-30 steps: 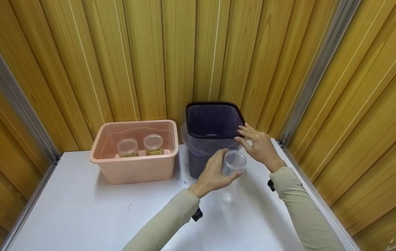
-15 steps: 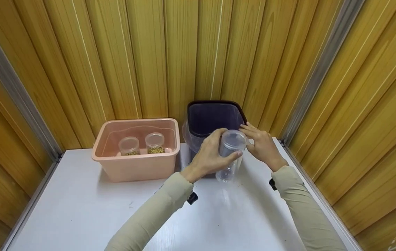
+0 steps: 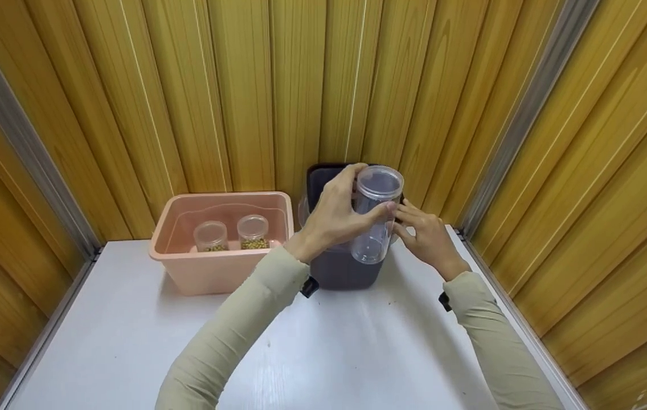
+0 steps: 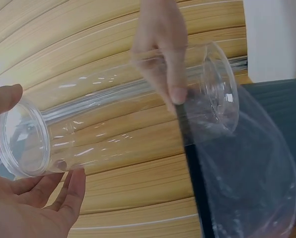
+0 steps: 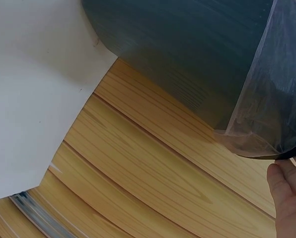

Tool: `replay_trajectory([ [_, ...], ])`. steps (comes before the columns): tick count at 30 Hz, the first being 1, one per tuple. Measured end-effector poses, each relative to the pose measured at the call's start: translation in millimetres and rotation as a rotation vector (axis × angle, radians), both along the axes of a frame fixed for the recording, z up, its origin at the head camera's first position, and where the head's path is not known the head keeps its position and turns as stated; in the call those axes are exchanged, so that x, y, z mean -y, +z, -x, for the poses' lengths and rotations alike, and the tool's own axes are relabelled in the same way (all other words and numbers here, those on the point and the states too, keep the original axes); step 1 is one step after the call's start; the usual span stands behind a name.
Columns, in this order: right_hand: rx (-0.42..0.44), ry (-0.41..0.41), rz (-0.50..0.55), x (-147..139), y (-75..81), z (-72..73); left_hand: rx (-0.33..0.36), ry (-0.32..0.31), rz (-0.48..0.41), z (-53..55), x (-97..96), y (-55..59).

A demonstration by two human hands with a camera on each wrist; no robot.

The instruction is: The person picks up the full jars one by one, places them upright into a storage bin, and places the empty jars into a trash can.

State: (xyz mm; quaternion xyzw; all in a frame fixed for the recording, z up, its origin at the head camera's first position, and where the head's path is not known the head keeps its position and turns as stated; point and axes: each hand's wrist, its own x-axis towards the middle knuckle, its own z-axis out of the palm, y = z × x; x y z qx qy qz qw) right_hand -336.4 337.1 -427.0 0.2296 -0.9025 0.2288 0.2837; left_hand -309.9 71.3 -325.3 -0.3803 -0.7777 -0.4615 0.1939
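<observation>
In the head view my left hand [image 3: 338, 210] grips a tall clear plastic jar [image 3: 373, 230] near its top, thumb on one side and fingers on the other. The jar tilts slightly and looks empty in the left wrist view, where its screw-neck end [image 4: 24, 139] lies by my palm. It hangs in front of a dark trash bin [image 3: 346, 273], hiding part of the opening. My right hand [image 3: 429, 236] pinches the bin's rim at its right corner. Over that rim folds a clear bin liner [image 5: 267, 109], seen in the right wrist view.
Left of the bin stands a pink plastic tub [image 3: 221, 270] on the white table [image 3: 130, 341]. Inside it are two clear jars, a left one [image 3: 211, 234] and a right one [image 3: 253, 230], with greenish-yellow beans at the bottom. Wood-patterned walls [image 3: 232, 85] close in the back and sides.
My left hand has raised the clear jar from low in front of the bin up to the height of its rim. The right hand has stayed at the bin's corner.
</observation>
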Motion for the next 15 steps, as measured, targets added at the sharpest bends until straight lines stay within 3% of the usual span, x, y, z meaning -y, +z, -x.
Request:
replay_trajectory([
  [8,-0.006,0.034,0.004,4,-0.6,1.2,-0.036,0.031,-0.024,9.3,0.6,25.7],
  [15,-0.021,0.015,-0.001,-2,-3.4,-1.0,-0.025,0.047,-0.018,24.1,-9.1,33.3],
])
